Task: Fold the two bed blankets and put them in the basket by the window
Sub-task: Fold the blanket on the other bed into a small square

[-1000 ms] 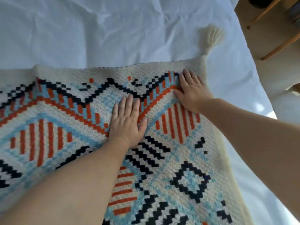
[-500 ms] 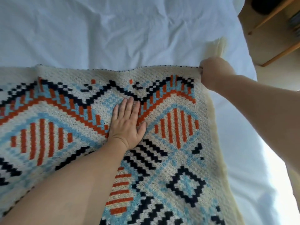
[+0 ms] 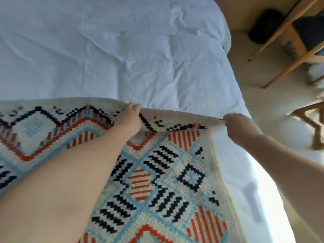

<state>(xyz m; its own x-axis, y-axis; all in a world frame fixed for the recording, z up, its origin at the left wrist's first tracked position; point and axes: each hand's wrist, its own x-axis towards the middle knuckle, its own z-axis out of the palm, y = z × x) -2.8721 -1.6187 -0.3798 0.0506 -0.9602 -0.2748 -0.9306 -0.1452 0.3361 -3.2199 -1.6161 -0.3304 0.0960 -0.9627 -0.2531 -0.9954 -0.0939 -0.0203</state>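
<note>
The cream knitted blanket [image 3: 175,172] with orange, black and pale-blue geometric blocks runs out of the frame at its left and near sides. It lies spread on the white-sheeted bed [image 3: 122,50], its far edge raised off the sheet and curling back over the pattern. The left hand [image 3: 128,118] grasps that edge left of the corner, fingertips tucked under the knit and hidden; the right hand [image 3: 235,121] is clenched on the blanket's far right corner. Right of the blanket, past the bed's side, beige floor [image 3: 263,99] carries blurred light-wooden furniture legs [image 3: 278,30] and a dark shape [image 3: 263,27] too smeared to name.
</note>
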